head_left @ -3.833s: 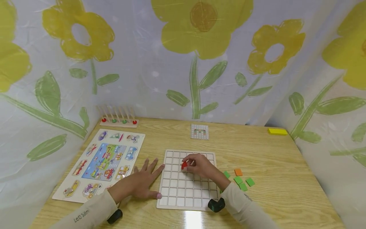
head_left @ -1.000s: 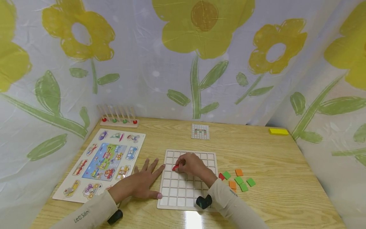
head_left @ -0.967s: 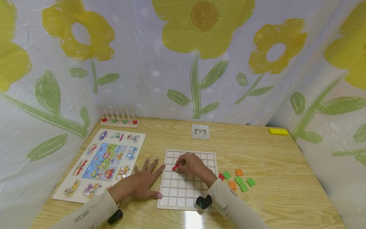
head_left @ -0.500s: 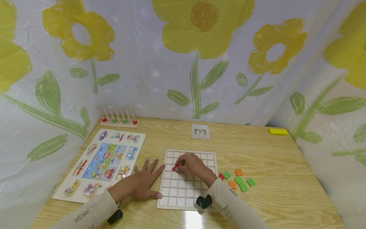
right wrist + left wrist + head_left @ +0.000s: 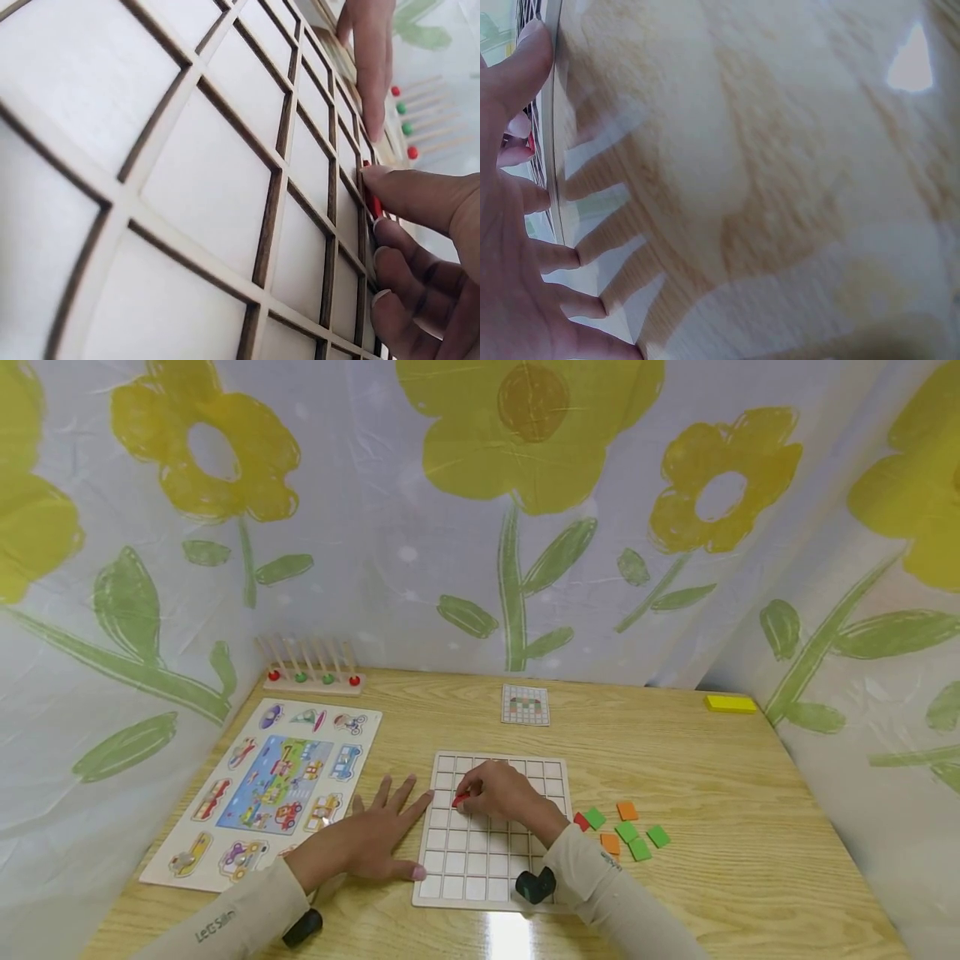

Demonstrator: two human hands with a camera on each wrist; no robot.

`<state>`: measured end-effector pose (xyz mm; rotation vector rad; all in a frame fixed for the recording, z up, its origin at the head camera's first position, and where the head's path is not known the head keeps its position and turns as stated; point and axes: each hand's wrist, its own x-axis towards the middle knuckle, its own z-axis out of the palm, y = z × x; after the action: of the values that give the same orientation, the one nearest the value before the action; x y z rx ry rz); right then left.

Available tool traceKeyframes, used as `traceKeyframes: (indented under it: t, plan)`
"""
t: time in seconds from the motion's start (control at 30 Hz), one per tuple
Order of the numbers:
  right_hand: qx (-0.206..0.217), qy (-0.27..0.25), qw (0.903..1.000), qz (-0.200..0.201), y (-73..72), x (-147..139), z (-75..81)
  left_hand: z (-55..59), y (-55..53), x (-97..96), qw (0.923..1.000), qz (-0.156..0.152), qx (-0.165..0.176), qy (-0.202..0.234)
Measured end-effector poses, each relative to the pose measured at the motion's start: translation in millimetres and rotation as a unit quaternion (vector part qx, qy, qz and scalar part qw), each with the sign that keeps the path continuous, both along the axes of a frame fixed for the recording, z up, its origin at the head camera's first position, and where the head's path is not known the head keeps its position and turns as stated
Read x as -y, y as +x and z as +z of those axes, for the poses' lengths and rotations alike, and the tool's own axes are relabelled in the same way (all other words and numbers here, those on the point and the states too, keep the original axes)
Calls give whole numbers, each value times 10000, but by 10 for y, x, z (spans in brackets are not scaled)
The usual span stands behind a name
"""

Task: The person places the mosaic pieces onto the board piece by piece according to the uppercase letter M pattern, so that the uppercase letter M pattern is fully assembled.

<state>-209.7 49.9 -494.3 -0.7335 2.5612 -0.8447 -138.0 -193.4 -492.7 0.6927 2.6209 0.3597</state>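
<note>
Flowered hangings (image 5: 420, 560) back a glossy table (image 5: 720, 810) bearing a grid board (image 5: 476, 864).

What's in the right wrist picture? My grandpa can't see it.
A person's right hand pinches a small, thin red piece at a pale wooden square-grid board. The left hand is by the board's far edge, and a red-and-green-beaded wooden peg rack stands beyond.
</note>
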Motion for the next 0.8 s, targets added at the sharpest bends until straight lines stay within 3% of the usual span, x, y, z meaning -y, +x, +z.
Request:
traceKeyframes:
  t: [0.33,0.8]
  plan:
    - [-162,-106,9998,9,-18,-16,-11,-13,-5,-2,10000,4,-16,-38]
    - [-261,-975,9948,-166,-68,-387,47,5,7,-19,9999,92,91,-59]
